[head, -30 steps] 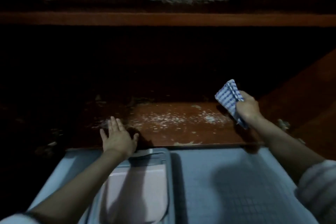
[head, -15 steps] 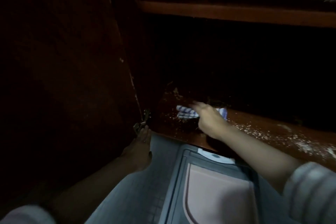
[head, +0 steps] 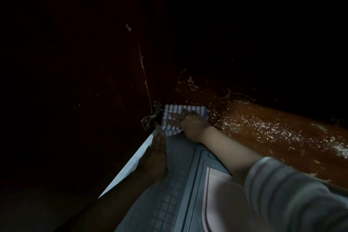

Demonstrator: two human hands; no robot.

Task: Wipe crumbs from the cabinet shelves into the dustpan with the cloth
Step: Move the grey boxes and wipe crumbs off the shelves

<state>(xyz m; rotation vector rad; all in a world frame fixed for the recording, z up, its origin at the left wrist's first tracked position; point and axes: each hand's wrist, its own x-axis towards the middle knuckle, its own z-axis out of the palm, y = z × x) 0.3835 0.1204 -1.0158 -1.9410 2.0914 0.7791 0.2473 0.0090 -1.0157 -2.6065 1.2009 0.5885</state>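
A: Right, on my feed the right hand (head: pixel 190 121) lies palm down on the checked cloth (head: pixel 169 110), tucked into the left corner of the shelf (head: pixel 286 118), just beside the door hinge (head: pixel 148 118).

B: Fingers?

A: Straight and slightly fanned, pressing the cloth flat to the wood rather than bunching it. The forearm reaches in across the front edge, striped sleeve (head: pixel 293 194) nearest me.

B: Where's the dustpan?

A: The dustpan (head: pixel 197 175) sits on the grey mat (head: pixel 169 192), mouth towards the shelf's front edge, to the right of the cloth. The forearm hides the join, so I cannot tell whether the lip touches the wood.

B: How would you run this wipe?

A: Most of the crumbs (head: pixel 263 128) lie to the right of the cloth. I'd drag from the corner along the shelf with even, flat pressure, then curve towards the front edge over the pan's mouth. Slowly, I think, or crumbs could skip onto the mat. A pass from the far right would have to follow.

B: And the left hand?

A: The left hand (head: pixel 156 156) rests on the mat beside the open door (head: pixel 75 90), fingers straight and pressed together, pointing at the corner, holding nothing. It looks like a prop to me; I'd sooner have it steady the dustpan.
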